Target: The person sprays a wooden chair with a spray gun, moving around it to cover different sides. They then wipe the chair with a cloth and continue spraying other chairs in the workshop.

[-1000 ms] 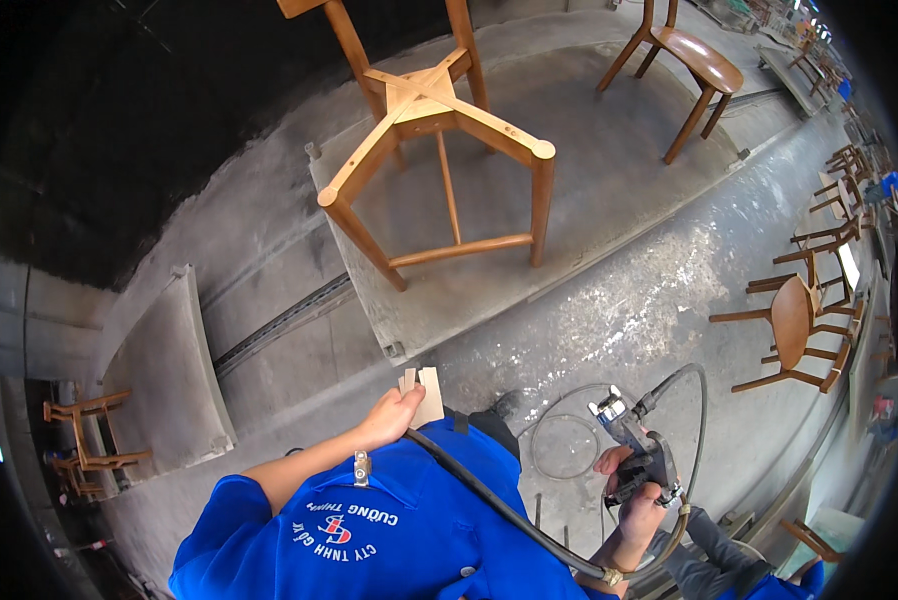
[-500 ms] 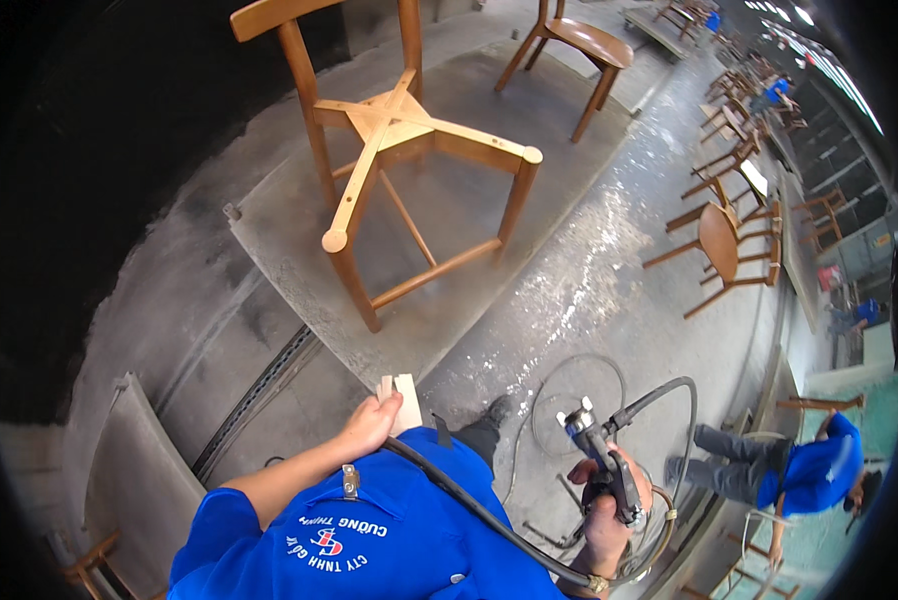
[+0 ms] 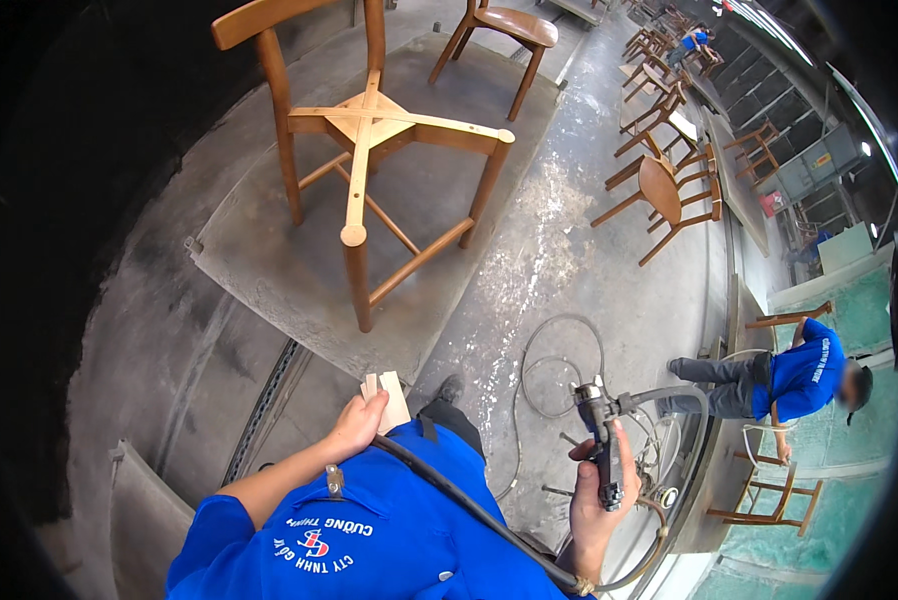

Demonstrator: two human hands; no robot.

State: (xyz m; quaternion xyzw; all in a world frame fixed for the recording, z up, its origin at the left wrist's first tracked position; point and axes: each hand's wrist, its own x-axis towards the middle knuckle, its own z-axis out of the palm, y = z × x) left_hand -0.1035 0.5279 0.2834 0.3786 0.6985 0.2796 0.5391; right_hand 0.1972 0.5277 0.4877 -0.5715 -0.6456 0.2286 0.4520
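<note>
Grey platform (dusty), stained concrete floor

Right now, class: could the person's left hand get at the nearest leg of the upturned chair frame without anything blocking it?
Probably yes. The left hand already holds a pale folded pad, but only bare platform lies between it and the chair frame's nearest leg; it looks a stretch away.

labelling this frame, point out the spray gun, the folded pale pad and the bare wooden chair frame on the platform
grey metal spray gun (image 3: 601, 445), head view, on its body above the right hand's grip
folded pale sanding pad (image 3: 387, 396), head view, on its top sheet
bare wooden chair frame (image 3: 369, 120), head view, on the seat rails' centre joint
</note>
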